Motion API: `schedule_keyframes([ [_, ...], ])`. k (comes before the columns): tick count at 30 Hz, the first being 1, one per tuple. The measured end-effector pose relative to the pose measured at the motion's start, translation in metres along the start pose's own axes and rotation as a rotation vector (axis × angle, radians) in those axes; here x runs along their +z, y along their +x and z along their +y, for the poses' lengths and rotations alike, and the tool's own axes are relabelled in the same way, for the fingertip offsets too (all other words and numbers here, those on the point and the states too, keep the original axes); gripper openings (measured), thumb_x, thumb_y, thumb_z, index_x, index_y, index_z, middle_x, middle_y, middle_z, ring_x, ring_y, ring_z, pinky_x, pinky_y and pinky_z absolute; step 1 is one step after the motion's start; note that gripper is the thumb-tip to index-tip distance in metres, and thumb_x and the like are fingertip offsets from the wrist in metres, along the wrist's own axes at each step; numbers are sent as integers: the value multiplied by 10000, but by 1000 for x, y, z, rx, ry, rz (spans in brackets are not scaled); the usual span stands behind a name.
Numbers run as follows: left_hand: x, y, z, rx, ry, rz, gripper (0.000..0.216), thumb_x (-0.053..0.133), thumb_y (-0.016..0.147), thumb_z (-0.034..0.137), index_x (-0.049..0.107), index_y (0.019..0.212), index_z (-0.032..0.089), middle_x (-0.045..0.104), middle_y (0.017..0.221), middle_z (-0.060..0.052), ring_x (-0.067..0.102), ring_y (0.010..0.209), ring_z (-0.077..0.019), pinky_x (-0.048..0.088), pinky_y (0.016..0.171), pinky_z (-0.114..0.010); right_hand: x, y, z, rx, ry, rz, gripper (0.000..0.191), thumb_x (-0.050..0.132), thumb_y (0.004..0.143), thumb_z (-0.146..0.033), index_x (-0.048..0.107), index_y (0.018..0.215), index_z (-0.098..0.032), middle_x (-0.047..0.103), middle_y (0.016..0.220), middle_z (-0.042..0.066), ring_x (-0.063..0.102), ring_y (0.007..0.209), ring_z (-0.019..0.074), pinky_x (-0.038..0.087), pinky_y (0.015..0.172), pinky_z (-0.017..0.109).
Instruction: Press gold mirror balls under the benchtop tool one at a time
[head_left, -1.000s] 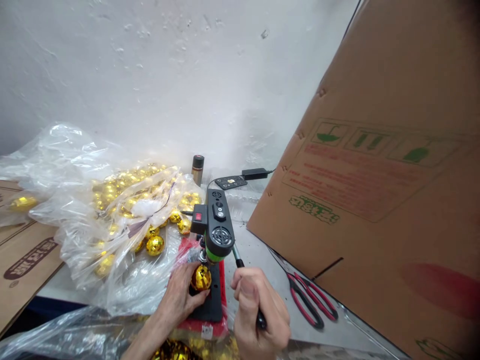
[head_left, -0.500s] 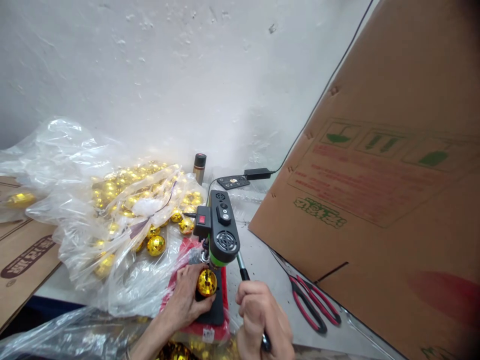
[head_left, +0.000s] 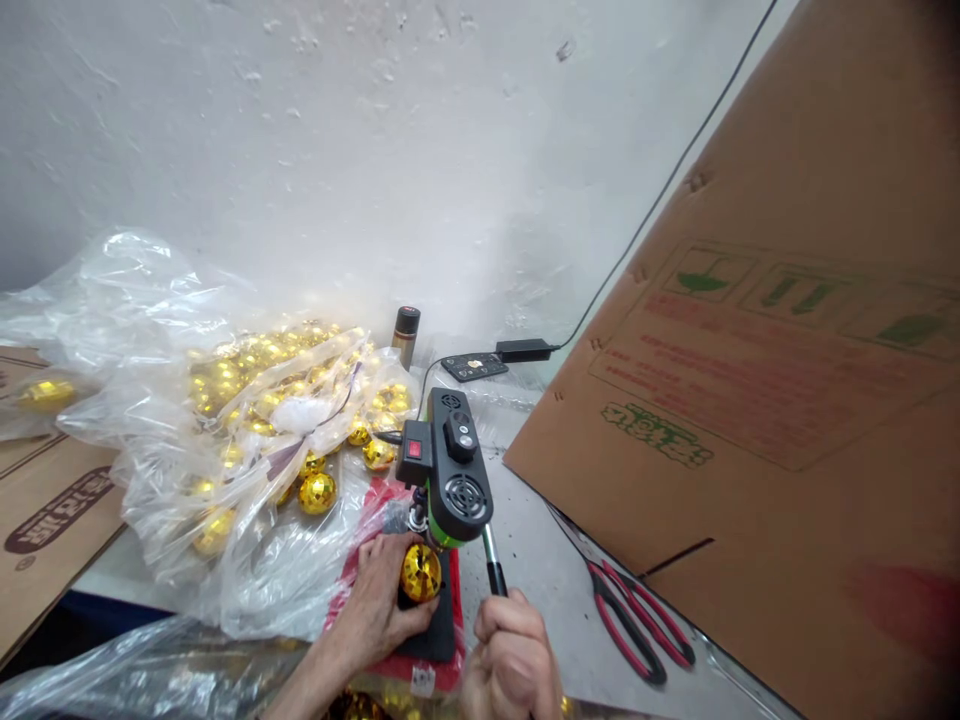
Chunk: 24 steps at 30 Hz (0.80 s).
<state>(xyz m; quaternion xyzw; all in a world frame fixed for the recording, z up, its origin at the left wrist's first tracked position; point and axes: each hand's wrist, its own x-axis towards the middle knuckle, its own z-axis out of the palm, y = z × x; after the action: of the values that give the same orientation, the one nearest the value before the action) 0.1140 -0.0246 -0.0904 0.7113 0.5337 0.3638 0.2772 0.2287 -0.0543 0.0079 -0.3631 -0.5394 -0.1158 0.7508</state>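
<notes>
A small black and green bench drill press [head_left: 454, 475] stands on a black base over a red mat [head_left: 375, 520]. My left hand [head_left: 379, 600] is closed around a shiny gold faceted ball [head_left: 421, 572] and holds it on the base, right under the drill head. My right hand [head_left: 512, 660] is wrapped in a fist around the press's black lever handle [head_left: 494, 570], low at the frame's bottom edge.
A clear plastic bag [head_left: 187, 400] full of gold balls lies to the left, with loose balls beside it. Red-handled scissors [head_left: 637, 625] lie on the table to the right. A large tilted cardboard box [head_left: 787, 330] fills the right. A small bottle [head_left: 405, 335], power adapter and cable sit by the wall.
My right hand has pulled the lever handle down toward me, sinking lower in the frame. The left hand keeps the gold ball under the drill head. The view has shifted slightly.
</notes>
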Motion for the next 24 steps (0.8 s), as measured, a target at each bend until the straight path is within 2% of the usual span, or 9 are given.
schedule_keyframes([
  [3, 0, 0, 0, 1, -10, -4, 567, 762, 769, 235, 662, 1327, 241, 733, 1242, -114, 636, 1154, -370, 523, 1037, -541, 1, -5, 5, -4, 57, 41, 369, 421, 1060, -107, 476, 711, -213, 501, 661, -67, 443, 523, 74, 514, 726, 294],
  [6, 1, 1, 0, 0, -25, -4, 562, 753, 765, 226, 660, 1319, 242, 728, 1239, -107, 630, 1155, -364, 517, 1038, -532, -1, -10, 11, -7, 104, 10, 347, 437, 1064, -123, 504, 735, -210, 527, 685, -55, 477, 548, 85, 491, 694, 291],
  [13, 1, 1, 1, -14, -27, -23, 578, 750, 757, 210, 652, 1327, 217, 718, 1237, -119, 615, 1153, -365, 495, 1045, -547, -4, -11, 15, -15, 109, -22, 386, 419, 1090, -177, 504, 715, -213, 539, 679, -66, 508, 549, 75, 510, 707, 274],
  [18, 1, 2, 1, -15, -37, -21, 582, 755, 761, 198, 646, 1332, 202, 714, 1249, -127, 613, 1170, -371, 485, 1058, -556, -1, -13, 15, 20, 159, 39, 391, 437, 1086, -162, 519, 706, -206, 559, 675, -62, 532, 564, 73, 505, 720, 286],
  [24, 3, 4, 0, -13, -22, -14, 593, 780, 744, 190, 649, 1321, 210, 718, 1231, -120, 623, 1156, -369, 490, 1049, -543, -8, -22, 21, 23, 160, -6, 414, 428, 1123, -218, 535, 724, -204, 587, 695, -52, 557, 585, 81, 514, 690, 286],
])
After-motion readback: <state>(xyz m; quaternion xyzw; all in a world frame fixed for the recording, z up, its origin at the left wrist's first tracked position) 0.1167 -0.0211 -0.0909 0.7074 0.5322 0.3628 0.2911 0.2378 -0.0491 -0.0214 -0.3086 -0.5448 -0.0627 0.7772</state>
